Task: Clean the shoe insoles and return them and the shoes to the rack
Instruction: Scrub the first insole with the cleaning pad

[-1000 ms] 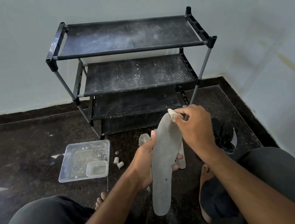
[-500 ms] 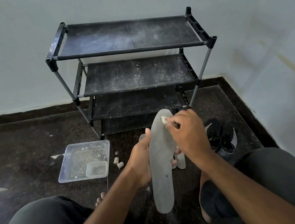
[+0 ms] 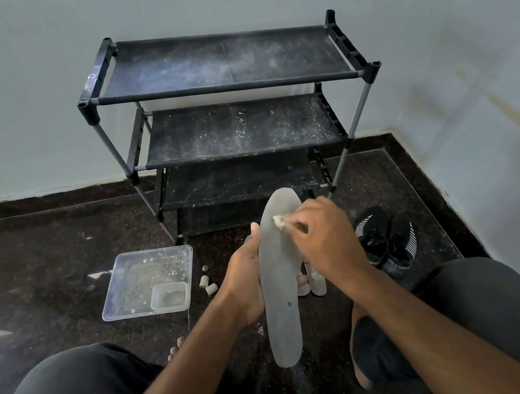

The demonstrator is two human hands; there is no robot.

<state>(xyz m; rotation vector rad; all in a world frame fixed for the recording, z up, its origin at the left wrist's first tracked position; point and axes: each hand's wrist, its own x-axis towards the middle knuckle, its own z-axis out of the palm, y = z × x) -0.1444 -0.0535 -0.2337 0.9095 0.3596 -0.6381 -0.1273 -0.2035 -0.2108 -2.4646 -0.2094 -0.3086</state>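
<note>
the left hand (image 3: 245, 278) is at the centre of the frame, its fingers wrapped around the middle of a grey insole (image 3: 281, 278) from behind, thumb lying along the insole's left edge. the insole stands nearly upright, toe end up and heel end down, held above the dark floor (image 3: 48, 253) between the person's knees. the right hand (image 3: 325, 238) is pressed against the upper part of the insole, its fingers pinched on a small pale wad (image 3: 279, 221), maybe a cloth or cotton, though it is too small to tell. the wad touches the insole just below the toe end.

a second insole (image 3: 317, 282) lies on the floor just behind the held one, mostly hidden by the hands. a pair of black shoes (image 3: 387, 242) with white stripes sits on the floor at right of centre, beside the right wrist. a clear plastic tray (image 3: 132, 285) with a smaller tub (image 3: 169, 297) in its near right corner rests on the floor at left of centre, and a few small white caps (image 3: 208, 285) lie between tray and hands. the black rack (image 3: 226, 87), dusted white on its shelves, stands against the wall in the upper middle of the frame.
</note>
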